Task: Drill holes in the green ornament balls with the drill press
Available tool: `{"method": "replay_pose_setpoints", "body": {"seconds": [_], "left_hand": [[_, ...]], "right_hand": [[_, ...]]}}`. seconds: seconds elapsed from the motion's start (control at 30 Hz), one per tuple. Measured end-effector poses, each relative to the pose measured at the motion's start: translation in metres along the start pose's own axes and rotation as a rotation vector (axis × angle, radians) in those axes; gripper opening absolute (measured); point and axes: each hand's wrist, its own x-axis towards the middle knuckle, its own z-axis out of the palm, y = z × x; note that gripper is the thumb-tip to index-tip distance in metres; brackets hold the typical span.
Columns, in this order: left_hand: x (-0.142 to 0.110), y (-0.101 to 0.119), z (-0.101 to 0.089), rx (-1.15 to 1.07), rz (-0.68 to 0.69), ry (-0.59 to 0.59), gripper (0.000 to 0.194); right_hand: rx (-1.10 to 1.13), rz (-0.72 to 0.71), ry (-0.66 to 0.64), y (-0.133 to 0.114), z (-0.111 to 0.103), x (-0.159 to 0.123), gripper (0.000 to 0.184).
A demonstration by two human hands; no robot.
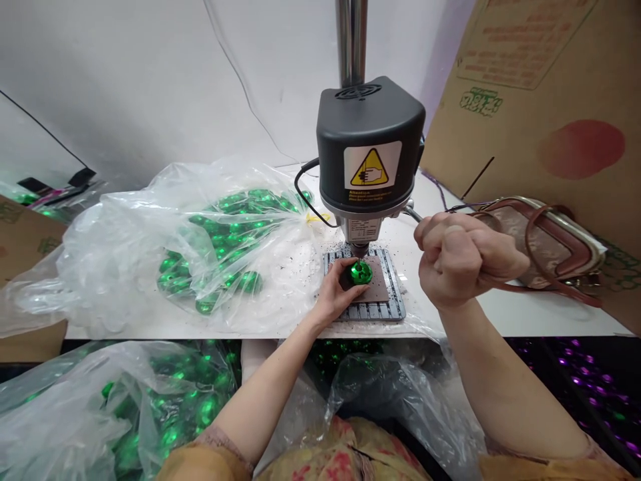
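Note:
Between the thumb and fingers of my left hand (339, 292) sits a shiny green ball (361, 272), held on a brown square board (380, 284). The board lies on the slotted metal base (397, 308) of a bench drill press. Right above the ball is the chuck of the black drill press (370, 127), its bit at the ball's top; whether it has entered the ball I cannot tell. My right hand (458, 260) is closed in a fist around the drill press lever (411, 211), whose end is hidden in the fingers.
A clear plastic bag (125, 220) of several green balls lies left on the white table (531, 317). A handbag (545, 247) and a large cardboard box (531, 120) stand right. Another bag of green balls (165, 414) sits below the table edge; purple shiny pieces (585, 374) lie lower right.

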Motion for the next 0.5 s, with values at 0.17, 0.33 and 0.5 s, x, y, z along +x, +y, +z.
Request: {"method": "replay_pose_setpoints", "body": {"seconds": [0.17, 0.33, 0.5], "left_hand": [[0.002, -0.011, -0.004, 0.175, 0.080, -0.048, 0.057], [0.003, -0.018, -0.007, 0.305, 0.154, -0.073, 0.056], [0.004, -0.020, -0.007, 0.311, 0.173, -0.070, 0.055]], "right_hand": [[0.009, -0.056, -0.010, 0.002, -0.001, -0.003, 0.043], [0.020, -0.082, -0.022, 0.004, -0.002, -0.005, 0.042], [-0.011, -0.092, -0.030, 0.006, -0.006, -0.011, 0.041]]}}
